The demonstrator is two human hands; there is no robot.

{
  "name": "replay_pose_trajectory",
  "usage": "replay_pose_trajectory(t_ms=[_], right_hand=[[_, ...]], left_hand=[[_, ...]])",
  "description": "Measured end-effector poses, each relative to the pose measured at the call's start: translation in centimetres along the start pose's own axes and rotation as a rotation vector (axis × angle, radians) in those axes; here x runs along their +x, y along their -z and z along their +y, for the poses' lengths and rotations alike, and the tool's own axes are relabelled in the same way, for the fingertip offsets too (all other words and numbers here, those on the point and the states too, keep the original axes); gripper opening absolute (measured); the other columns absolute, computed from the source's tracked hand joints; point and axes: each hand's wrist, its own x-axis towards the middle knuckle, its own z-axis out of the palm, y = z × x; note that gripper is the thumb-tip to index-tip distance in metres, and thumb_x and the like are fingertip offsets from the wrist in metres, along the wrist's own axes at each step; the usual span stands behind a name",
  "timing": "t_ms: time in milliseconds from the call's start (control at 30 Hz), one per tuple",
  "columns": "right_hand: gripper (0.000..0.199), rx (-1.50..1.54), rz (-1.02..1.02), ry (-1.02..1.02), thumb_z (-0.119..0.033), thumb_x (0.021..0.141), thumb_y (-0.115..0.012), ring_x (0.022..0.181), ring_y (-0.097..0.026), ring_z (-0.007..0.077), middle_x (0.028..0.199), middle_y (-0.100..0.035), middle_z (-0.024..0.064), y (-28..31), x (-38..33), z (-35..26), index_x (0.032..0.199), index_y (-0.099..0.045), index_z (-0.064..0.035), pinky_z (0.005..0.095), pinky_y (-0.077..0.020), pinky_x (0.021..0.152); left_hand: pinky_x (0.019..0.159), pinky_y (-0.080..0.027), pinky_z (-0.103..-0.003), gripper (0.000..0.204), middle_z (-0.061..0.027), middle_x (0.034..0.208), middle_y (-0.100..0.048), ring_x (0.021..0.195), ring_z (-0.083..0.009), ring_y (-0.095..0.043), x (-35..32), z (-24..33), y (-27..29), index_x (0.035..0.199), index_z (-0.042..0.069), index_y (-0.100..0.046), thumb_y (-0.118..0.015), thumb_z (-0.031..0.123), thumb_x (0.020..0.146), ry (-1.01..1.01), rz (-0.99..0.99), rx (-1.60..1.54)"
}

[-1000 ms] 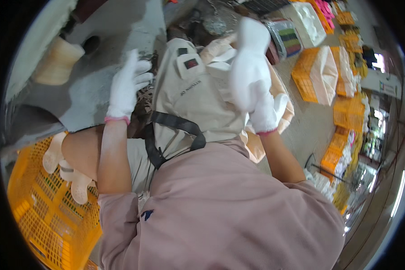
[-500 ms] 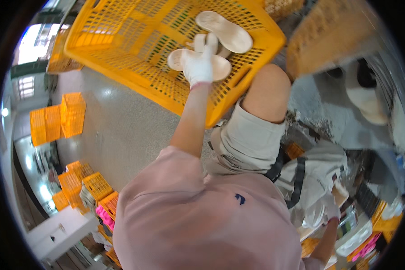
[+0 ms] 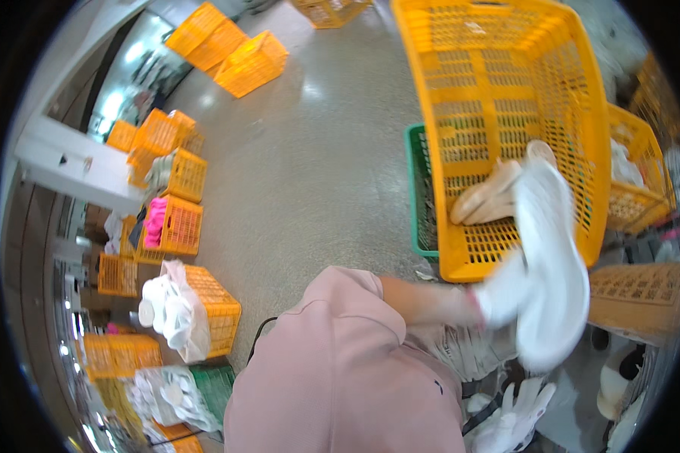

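A: What is shown in the head view at the left hand [image 3: 502, 294]?

B: A white sole [image 3: 555, 279], long and foot-shaped, is held there, gripped by the gloved fingers near its inner edge. By blur and overlap, the exact finger placement is hidden.

A: And where is the sole held?

B: It is seen across the near right corner of the yellow crate [image 3: 461, 98]; how high it is raised cannot be told. By the side grip, its broad face is left largely uncovered, perhaps so that the shape is not pressed.

A: The right hand [image 3: 510, 419]?

B: It is seen low in the view, gloved, with the fingers spread and nothing visibly gripped.

A: Why might the crate be placed so?

B: It is set within the left arm's reach, which would explain its place. A few beige soles [image 3: 480, 202] are gathered at its near end, presumably where they are most easily reached.

A: And the surface and room?

B: A grey speckled floor [image 3: 317, 174] is shown, with a green crate [image 3: 413, 189] just beside the yellow one and a cardboard box [image 3: 635, 298] at the right. Farther left, orange crates [image 3: 253, 64] are stacked, and pink pieces [image 3: 156, 223] are held in another.
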Motion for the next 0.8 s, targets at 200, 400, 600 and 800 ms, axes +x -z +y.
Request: replay_pose_trajectory(t_ms=[200, 400, 600, 800], right_hand=[[0.039, 0.004, 0.364, -0.508, -0.011, 0.098, -0.066, 0.116, -0.066, 0.0294, 0.129, -0.07, 0.0201, 5.3, -5.6, -1.1, 0.132, -0.064, 0.0071, 0.0411, -0.0531, 0.1], [0.051, 0.16, 0.869, -0.815, -0.011, 0.096, -0.068, 0.112, -0.063, 0.0197, 0.129, -0.067, 0.0115, 3.1, -11.4, -4.9, 0.141, -0.057, 0.0088, 0.0329, -0.0513, 0.099], [0.066, -0.487, 0.972, -0.998, -0.018, 0.093, -0.072, 0.118, -0.063, 0.0321, 0.134, -0.062, 0.0225, 0.9, -8.9, -7.5, 0.148, -0.046, 0.0074, 0.0406, -0.0478, 0.106], [0.063, -0.796, 0.825, -0.735, -0.012, 0.094, -0.068, 0.122, -0.065, 0.0393, 0.137, -0.062, 0.0271, 8.1, -6.8, -5.1, 0.15, -0.048, 0.007, 0.0447, -0.0482, 0.108]], left_hand=[[0.099, -0.052, -0.036, 0.047, -0.005, 0.128, -0.068, 0.119, -0.0151, -0.061, -8.1, -3.4, -7.7, 0.138, 0.008, -0.061, -0.073, 0.033, 0.1, 0.312, -0.534, -0.561], [0.082, -0.06, -0.038, 0.036, -0.0052, 0.107, -0.075, 0.095, -0.0195, -0.073, -6.6, -9.9, -22.2, 0.118, 0.005, -0.073, -0.079, 0.034, 0.096, 1.074, -0.561, -0.489], [0.087, -0.06, -0.037, 0.03, -0.008, 0.108, -0.075, 0.094, -0.021, -0.073, -8.5, -7.8, -31.8, 0.123, 0.002, -0.072, -0.074, 0.021, 0.1, 0.735, -0.741, -0.701], [0.104, -0.054, -0.043, 0.037, -0.0114, 0.128, -0.072, 0.117, -0.0292, -0.069, -6.2, -8.2, -34.6, 0.135, 0.006, -0.064, -0.066, 0.023, 0.102, 0.845, -0.613, -0.698]])
